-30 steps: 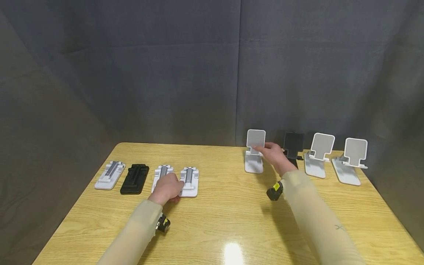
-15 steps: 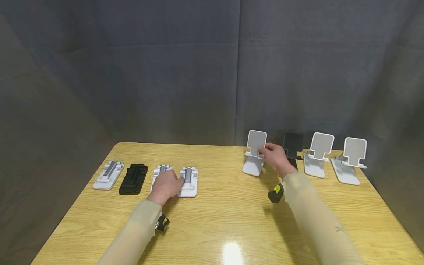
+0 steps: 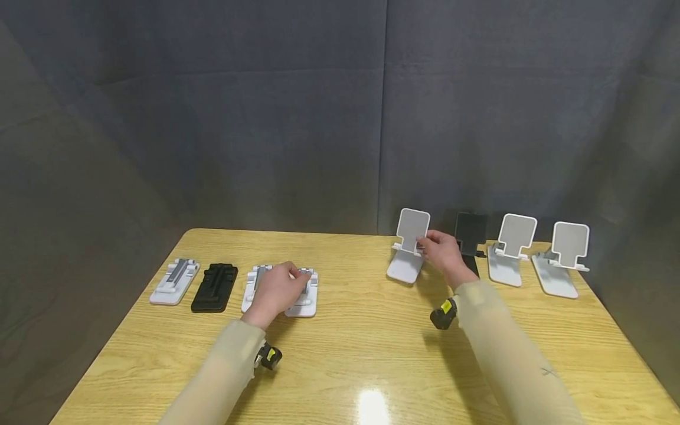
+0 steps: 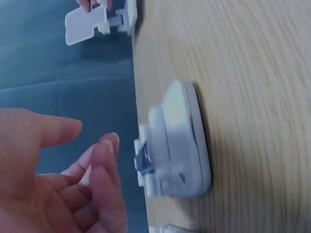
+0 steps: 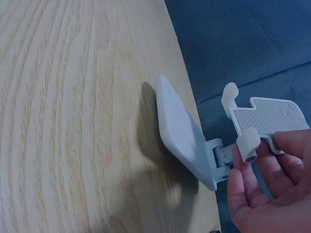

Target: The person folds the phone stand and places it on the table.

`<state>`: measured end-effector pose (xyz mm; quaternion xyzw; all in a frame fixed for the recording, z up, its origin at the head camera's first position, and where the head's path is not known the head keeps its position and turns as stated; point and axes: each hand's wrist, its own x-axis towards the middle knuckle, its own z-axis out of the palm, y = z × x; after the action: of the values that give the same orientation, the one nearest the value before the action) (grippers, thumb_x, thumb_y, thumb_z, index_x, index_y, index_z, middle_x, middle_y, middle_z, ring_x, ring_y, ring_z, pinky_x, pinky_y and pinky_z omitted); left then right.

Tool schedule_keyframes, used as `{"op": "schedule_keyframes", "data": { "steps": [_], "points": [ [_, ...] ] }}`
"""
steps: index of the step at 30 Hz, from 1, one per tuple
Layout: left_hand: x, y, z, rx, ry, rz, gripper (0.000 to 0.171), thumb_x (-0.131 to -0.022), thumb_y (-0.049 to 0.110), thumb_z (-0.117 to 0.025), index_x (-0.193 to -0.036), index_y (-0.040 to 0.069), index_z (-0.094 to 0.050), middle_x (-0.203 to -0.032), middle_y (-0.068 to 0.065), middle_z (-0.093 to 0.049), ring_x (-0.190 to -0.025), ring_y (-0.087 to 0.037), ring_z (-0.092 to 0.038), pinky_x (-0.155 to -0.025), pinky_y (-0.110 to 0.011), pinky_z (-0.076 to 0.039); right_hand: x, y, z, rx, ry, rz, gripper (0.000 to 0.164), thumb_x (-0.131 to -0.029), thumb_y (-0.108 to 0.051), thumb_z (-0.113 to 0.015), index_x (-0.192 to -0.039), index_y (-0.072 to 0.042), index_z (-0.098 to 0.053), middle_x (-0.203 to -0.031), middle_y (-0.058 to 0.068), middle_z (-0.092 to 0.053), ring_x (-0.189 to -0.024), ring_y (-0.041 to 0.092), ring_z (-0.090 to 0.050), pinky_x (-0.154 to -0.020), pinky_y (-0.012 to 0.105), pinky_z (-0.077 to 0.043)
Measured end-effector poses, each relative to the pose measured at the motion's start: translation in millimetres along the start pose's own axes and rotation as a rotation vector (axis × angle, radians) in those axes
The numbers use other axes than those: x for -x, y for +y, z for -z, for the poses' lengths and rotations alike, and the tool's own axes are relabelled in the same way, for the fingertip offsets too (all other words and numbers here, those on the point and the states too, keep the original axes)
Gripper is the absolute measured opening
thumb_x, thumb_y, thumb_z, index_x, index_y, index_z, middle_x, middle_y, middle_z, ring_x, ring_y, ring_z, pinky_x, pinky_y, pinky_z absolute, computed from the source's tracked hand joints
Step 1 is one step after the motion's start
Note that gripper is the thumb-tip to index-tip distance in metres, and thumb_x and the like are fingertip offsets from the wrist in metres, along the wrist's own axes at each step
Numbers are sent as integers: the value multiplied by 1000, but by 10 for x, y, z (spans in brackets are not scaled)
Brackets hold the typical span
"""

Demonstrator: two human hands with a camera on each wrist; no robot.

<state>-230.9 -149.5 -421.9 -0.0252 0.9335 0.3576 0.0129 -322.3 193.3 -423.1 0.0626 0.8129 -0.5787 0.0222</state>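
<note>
In the head view my right hand pinches the edge of a white unfolded phone stand with a grey pad. The right wrist view shows its plate between thumb and fingers, with the base close over the wood and casting a shadow beside it. My left hand hovers over a folded white phone stand, partly covering it and its white neighbour. In the left wrist view the thumb and fingers are apart with nothing between them, beside the folded stand.
A folded black stand and a folded white one lie at the left of the wooden table. Unfolded at the right are a black stand and two white ones. A dark curtain hangs behind.
My left hand has risen and shifted slightly right, over the rightmost folded stand. The right hand has turned the white stand, its base swinging a little left and nearer.
</note>
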Motion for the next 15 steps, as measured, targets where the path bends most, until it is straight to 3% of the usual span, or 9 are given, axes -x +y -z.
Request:
{"op": "schedule_keyframes", "data": {
  "steps": [7,15],
  "points": [
    [25,126,-46,144,-34,-32,29,-102,34,-61,-102,5,-66,-75,-8,-70,-60,-20,-65,-50,-30,-43,59,-78,-16,-28,-19,30,34,-106,-15,-52,-130,9,-57,-127,26,-61,-104,25,-59,-100,39,-51],
    [2,187,-100,221,-69,-48,29,-103,34,-60,-106,6,-65,-80,-11,-71,-68,-26,-69,-53,-29,-48,124,-202,-54,-28,-49,56,35,-107,-16,-51,-131,9,-56,-128,25,-59,-109,28,-58,-104,43,-48]
  ]
}}
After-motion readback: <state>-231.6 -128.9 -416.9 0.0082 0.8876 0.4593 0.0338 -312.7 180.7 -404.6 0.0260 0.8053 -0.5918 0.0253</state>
